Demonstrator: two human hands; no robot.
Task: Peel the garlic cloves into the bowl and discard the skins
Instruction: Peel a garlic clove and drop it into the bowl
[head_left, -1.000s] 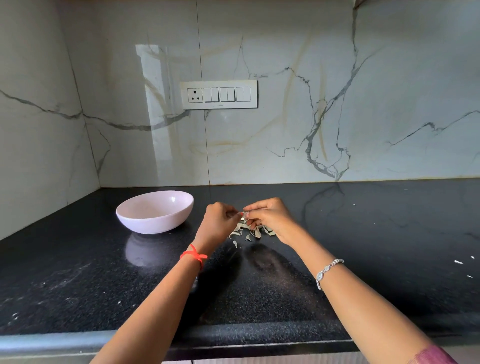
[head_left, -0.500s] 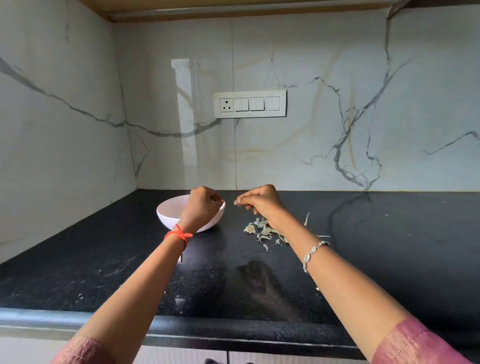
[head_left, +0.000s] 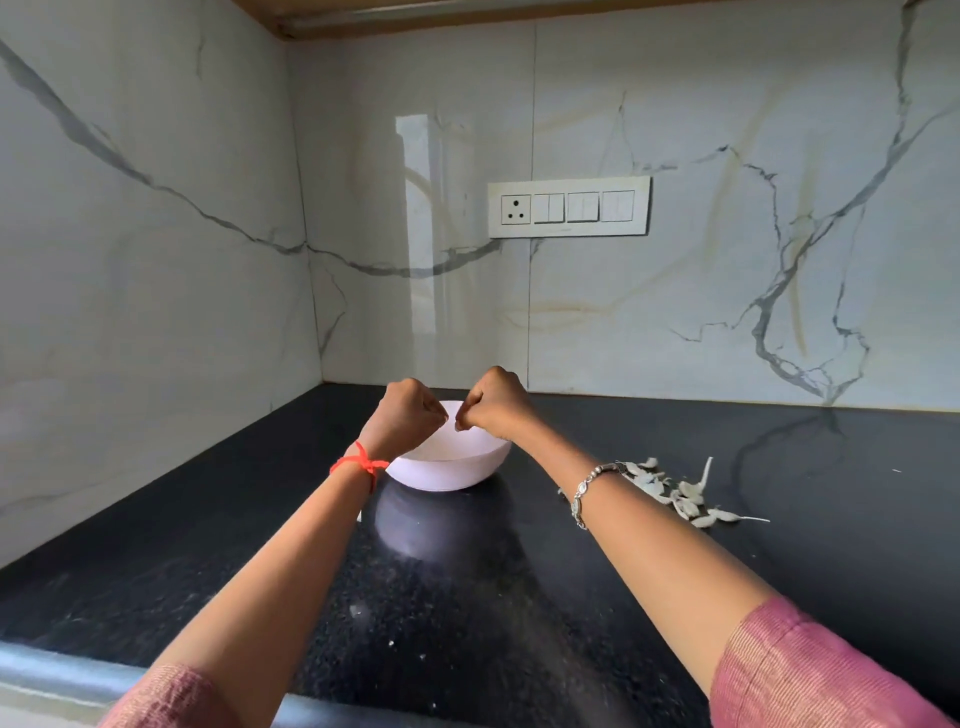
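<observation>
Black countertop (head_left: 779, 545). White bowl (head_left: 441, 470) far centre. Left hand (head_left: 408, 415) and right hand (head_left: 496, 402) have moved off the skins (head_left: 675, 491) and now hang over the bowl. Fingers are curled and the fists nearly meet. No clove is visible, so I cannot tell whether either hand grips one. Skins lie right of the bowl, not yet discarded. Probably a peeled clove going in.

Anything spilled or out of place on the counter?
Yes: papery white garlic skins lie scattered on the black speckled stone counter, right of the white round bowl, not yet discarded. A few white flecks dot the front.
</observation>
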